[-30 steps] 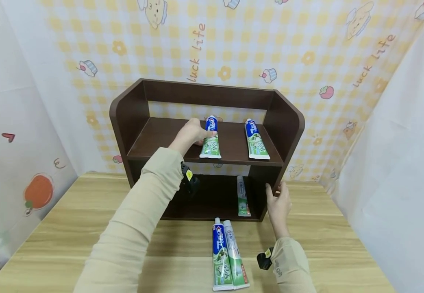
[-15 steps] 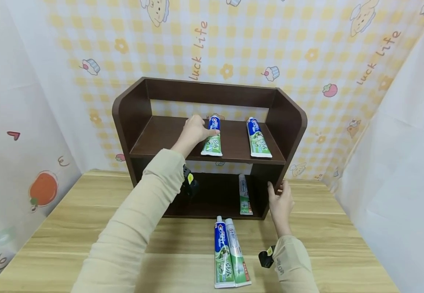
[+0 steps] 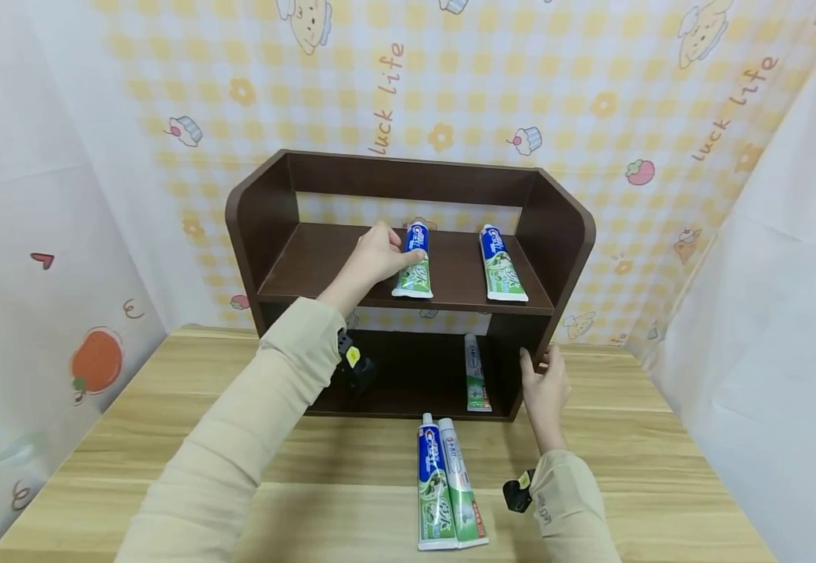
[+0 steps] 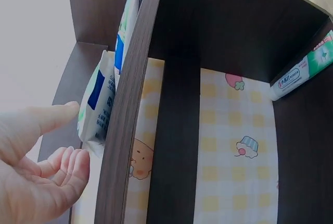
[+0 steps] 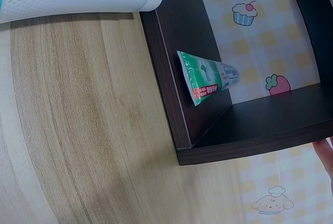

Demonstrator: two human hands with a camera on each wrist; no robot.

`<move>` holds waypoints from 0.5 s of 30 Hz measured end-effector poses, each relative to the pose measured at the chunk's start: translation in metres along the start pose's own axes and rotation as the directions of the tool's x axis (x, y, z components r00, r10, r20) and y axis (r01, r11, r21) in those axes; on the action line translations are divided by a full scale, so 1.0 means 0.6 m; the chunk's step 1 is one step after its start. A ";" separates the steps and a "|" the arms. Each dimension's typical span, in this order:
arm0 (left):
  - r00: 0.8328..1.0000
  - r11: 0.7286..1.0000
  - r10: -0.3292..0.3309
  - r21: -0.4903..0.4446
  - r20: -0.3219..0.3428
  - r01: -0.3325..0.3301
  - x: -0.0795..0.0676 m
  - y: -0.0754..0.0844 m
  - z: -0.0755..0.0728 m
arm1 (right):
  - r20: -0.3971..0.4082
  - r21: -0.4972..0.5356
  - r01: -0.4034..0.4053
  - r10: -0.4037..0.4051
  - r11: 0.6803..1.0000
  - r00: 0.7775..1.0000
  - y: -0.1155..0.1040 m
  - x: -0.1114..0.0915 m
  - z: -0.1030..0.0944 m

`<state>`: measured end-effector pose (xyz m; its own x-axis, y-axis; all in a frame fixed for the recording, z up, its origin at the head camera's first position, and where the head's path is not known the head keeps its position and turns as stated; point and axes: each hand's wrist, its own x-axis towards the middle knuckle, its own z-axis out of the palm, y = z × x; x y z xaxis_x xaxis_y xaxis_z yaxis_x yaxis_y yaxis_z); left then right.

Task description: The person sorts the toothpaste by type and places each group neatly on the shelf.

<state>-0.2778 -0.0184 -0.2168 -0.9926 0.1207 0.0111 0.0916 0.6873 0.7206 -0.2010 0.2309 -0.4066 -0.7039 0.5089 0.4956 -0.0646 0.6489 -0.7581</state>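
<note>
My left hand (image 3: 378, 254) is at a blue, white and green Crest toothpaste tube (image 3: 416, 270) lying on the upper shelf. In the left wrist view its thumb reaches the tube's edge, while the loosely bent fingers stand apart from the tube. A second Crest tube (image 3: 502, 270) lies to the right on the same shelf. My right hand (image 3: 546, 387) grips the right side panel of the dark brown shelf unit (image 3: 408, 309), thumb inside and fingers outside. On the lower shelf, near that panel, is a white-and-green toothpaste tube (image 3: 476, 379).
Before the unit, a Crest tube (image 3: 436, 493) and a white-and-green tube (image 3: 461, 489) lie side by side on the wooden table (image 3: 323, 516). A yellow checked cloth (image 3: 478, 94) hangs behind, with white cloth at both sides.
The view has shifted slightly. My left wrist and forearm have moved a little left, with the thumb still at the tube. The right hand keeps its hold, and the tubes stay in place.
</note>
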 end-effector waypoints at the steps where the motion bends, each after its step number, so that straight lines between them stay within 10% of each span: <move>1: 1.000 1.000 -0.001 0.003 0.004 0.001 -0.002 -0.001 -0.001 | 0.000 -0.001 0.001 -0.001 1.000 1.000 0.000 0.000 0.000; 15: 0.999 0.997 0.047 -0.053 -0.016 -0.047 -0.044 -0.020 -0.019 | -0.008 0.002 0.000 0.000 1.000 1.000 -0.001 -0.001 0.000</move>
<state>-0.2537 -0.0379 -0.2181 -0.9884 0.1412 0.0558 0.1343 0.6418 0.7551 -0.2006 0.2303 -0.4064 -0.6985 0.5135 0.4984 -0.0660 0.6473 -0.7594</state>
